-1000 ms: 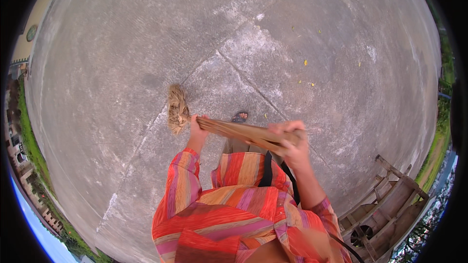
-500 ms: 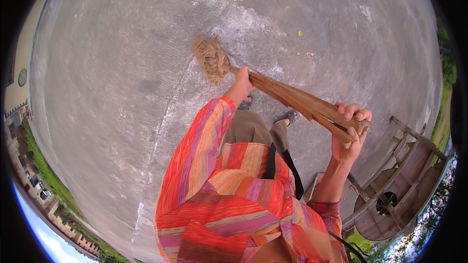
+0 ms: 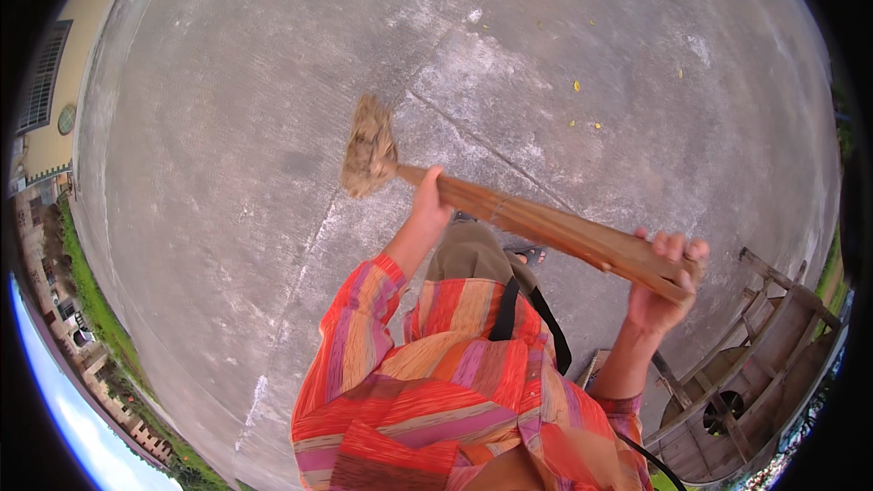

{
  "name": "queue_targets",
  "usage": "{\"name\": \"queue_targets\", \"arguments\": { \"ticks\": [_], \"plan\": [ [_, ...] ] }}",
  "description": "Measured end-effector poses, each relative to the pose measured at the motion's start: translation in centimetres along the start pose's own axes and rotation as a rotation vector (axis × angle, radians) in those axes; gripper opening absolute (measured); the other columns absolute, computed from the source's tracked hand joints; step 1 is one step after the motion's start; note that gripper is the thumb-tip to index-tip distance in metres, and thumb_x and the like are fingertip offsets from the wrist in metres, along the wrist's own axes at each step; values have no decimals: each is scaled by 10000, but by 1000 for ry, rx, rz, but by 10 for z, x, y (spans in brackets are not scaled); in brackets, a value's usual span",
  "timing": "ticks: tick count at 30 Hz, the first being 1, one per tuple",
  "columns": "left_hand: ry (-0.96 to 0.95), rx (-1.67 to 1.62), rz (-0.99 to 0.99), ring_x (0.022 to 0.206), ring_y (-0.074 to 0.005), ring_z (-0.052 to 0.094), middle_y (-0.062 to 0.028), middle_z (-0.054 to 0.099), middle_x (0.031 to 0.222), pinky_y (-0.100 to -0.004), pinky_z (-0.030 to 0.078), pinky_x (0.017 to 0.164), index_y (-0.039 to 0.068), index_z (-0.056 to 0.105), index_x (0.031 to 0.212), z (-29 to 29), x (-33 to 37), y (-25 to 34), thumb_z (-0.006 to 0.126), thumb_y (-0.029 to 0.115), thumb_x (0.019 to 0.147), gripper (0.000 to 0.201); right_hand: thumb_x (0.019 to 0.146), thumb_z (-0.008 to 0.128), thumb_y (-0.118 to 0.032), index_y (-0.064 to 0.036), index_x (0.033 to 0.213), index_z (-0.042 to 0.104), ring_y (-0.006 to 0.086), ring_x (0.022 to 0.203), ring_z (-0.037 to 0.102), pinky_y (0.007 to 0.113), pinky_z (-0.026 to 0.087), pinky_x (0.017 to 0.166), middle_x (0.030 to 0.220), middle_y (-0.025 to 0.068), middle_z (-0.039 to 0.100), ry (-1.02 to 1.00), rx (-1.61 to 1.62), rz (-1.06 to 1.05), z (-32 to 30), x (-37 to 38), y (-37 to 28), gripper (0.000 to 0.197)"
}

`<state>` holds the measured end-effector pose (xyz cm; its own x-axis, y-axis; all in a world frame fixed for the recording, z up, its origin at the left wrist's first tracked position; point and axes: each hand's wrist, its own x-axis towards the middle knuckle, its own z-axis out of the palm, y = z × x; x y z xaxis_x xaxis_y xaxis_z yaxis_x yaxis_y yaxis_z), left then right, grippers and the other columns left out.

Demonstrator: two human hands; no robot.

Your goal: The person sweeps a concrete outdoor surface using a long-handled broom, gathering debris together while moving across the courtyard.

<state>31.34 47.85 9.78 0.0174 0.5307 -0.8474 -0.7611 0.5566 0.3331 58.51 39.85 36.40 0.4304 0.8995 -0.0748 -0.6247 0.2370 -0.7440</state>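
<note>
Both my hands hold a long bundle of brown wooden slats (image 3: 546, 225) aslant in front of my body. At its left end is a bushy straw-coloured fibre tuft (image 3: 368, 147), a little blurred. My left hand (image 3: 427, 201) is closed round the narrow neck beside the tuft, thumb on top. Near the wide right end, my right hand (image 3: 668, 284) wraps the slats, its fingers over the upper edge. The slats lie pressed together as one block. Their underside and the left fingers are mostly hidden.
Grey concrete ground (image 3: 227, 173) spreads below, with a few yellow leaves (image 3: 576, 85). A weathered wooden frame (image 3: 755, 373) with a round, dark-centred part stands close on my right. A yellowish wall (image 3: 73, 73) with a barred window is at the far left.
The slats stood fanned apart at the right end; now they lie together. My left hand and the tuft have come lower and left, and my right hand slightly lower and right.
</note>
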Motion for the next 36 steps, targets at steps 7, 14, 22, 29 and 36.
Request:
{"name": "queue_targets", "arguments": {
  "ticks": [7,14,22,29,36],
  "plan": [
    [292,45,-59,740,-250,574,-90,549,753,-394,495,709,44,491,751,-176,57,30,517,93,718,65,729,587,-23,-105,963,412,218,874,514,418,397,862,864,78,515,164,15,389,11,1,118,303],
    [72,183,-209,700,-239,552,-87,567,719,-371,470,680,60,506,663,-66,109,-12,483,164,747,136,699,602,-31,-106,959,412,220,897,513,419,388,875,868,78,517,182,-17,68,-7,14,66,332],
    [-462,584,-217,547,-183,520,-45,525,569,-304,450,541,101,477,623,150,117,-52,495,248,728,182,680,597,-28,-101,923,439,230,869,533,476,334,947,835,63,538,-7,-415,-319,-16,-30,23,300],
    [-354,576,-520,615,-175,542,-36,541,655,-308,477,575,84,480,700,193,-7,-155,542,269,748,201,633,615,12,-115,795,526,226,897,537,475,307,964,816,44,548,86,-457,-396,-45,-157,-62,224],
    [-508,919,-920,630,-175,556,-66,542,707,-296,502,566,55,467,808,144,-126,-285,595,158,747,175,597,646,2,-85,797,535,227,849,539,453,327,927,821,36,517,165,-812,-374,-39,-222,-94,245]
  ]
}}
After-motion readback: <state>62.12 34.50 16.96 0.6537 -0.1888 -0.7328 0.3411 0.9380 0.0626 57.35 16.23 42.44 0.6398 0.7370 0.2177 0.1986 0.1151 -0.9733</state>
